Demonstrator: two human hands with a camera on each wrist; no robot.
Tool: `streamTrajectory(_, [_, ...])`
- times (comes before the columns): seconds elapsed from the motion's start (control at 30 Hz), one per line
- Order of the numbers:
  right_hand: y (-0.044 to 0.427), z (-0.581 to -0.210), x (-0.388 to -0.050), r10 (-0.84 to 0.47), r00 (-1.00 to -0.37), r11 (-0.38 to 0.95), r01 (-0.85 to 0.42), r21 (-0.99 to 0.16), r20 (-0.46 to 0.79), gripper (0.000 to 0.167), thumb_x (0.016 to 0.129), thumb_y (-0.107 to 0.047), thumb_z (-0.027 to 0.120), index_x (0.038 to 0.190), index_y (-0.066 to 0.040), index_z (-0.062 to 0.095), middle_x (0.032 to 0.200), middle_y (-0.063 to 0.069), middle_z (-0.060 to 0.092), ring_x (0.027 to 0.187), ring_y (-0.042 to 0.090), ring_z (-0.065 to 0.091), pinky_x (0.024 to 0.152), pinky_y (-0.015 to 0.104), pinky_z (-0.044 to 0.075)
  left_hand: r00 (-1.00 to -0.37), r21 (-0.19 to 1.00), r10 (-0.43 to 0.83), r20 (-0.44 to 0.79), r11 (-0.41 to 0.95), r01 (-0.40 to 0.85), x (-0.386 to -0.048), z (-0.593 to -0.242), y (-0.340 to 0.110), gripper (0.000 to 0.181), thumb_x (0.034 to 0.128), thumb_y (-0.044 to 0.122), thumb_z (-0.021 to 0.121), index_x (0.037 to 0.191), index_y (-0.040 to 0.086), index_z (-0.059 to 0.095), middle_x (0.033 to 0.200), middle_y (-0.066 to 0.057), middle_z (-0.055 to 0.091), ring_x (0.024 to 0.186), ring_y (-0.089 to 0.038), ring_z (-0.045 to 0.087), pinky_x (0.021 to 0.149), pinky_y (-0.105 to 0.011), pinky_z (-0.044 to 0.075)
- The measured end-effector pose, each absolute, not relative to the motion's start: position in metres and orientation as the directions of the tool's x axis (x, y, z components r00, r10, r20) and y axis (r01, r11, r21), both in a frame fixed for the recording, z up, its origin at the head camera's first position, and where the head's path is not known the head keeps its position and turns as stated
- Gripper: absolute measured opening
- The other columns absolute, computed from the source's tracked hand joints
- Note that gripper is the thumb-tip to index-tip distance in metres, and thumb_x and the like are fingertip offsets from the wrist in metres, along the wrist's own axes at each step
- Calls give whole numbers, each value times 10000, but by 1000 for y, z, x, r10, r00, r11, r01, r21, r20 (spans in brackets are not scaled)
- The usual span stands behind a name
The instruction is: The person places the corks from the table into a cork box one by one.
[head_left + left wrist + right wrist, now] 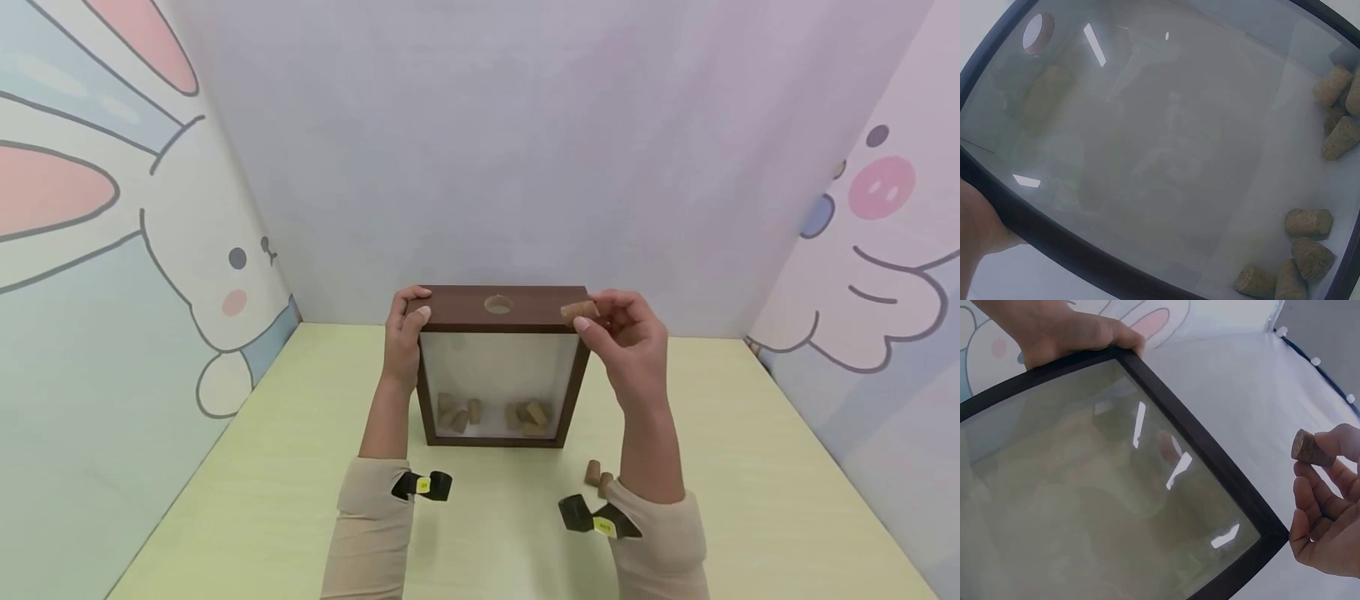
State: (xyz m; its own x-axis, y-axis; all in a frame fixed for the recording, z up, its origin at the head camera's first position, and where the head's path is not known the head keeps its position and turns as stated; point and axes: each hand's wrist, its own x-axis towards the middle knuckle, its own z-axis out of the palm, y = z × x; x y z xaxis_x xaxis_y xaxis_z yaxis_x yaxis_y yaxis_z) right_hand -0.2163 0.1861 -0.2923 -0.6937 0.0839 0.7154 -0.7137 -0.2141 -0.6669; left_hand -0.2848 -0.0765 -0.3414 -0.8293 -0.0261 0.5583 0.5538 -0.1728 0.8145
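Note:
A dark brown wooden shadow box point(457, 310) with a clear front stands upright on the table, a round hole point(498, 305) in its top. My left hand point(403, 342) grips the box's upper left corner, thumb lying on the top edge. Between thumb and fingers, my right hand point(633, 350) pinches a cork point(1310, 449) above the top right corner, to the right of the hole. Several corks point(1309, 223) lie at the bottom of the box in two loose groups, seen through the front pane in the head and left wrist views.
Two loose corks point(593, 472) lie on the pale yellow-green table point(262, 517), in front and to the right of the box, beside my right forearm. Behind the table hangs a plain pale backdrop point(525, 167). Side panels carry cartoon animals.

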Motion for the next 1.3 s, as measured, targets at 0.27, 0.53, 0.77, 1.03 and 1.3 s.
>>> streamTrajectory(0.27, [173, -265, -227, 63, -658, -135, -751, -647, 751, 217, 777, 105, 638, 986, 68, 594, 850, 84, 641, 744, 200, 580, 609, 243, 430, -828, 811, -13, 561, -196, 552, -286, -341, -75, 304, 870, 227, 464, 1131, 73, 471, 1117, -40, 450, 970, -192, 416, 849, -327, 295])
streamTrajectory(0.53, [161, -245, -242, -8, -714, -66, -699, -713, 700, 225, 794, 42, 659, 1009, 39, 590, 860, 69, 660, 769, 221, 590, 660, 268, 440, -824, 806, -14, 567, -196, 558, -287, -341, -75, 298, 871, 221, 460, 1129, 72, 473, 1136, -41, 445, 987, -195, 410, 861, -336, 286])
streamTrajectory(0.77, [156, -231, -253, -206, -808, 109, -579, -808, 552, 254, 837, -28, 653, 1070, 27, 570, 915, 110, 675, 843, 317, 589, 724, 313, 458, -822, 805, -22, 570, -185, 563, -288, -340, -76, 278, 867, 237, 467, 1117, 115, 486, 1168, -38, 437, 1024, -193, 399, 880, -343, 275])
streamTrajectory(1.03, [146, -220, -266, -304, -861, 302, -492, -816, 407, 248, 848, -66, 640, 1082, -9, 577, 936, 112, 652, 850, 206, 597, 753, 339, 458, -829, 812, -25, 559, -182, 554, -289, -340, -77, 291, 859, 263, 478, 1115, 125, 489, 1134, -35, 454, 1005, -191, 414, 870, -344, 283])
streamTrajectory(1.3, [140, -214, -276, -474, -856, 446, -436, -782, 208, 186, 869, -6, 605, 1051, 2, 570, 911, 117, 657, 835, 224, 613, 756, 365, 447, -824, 808, -15, 567, -183, 560, -288, -341, -78, 294, 863, 249, 472, 1119, 104, 480, 1138, -32, 448, 988, -186, 410, 855, -334, 285])
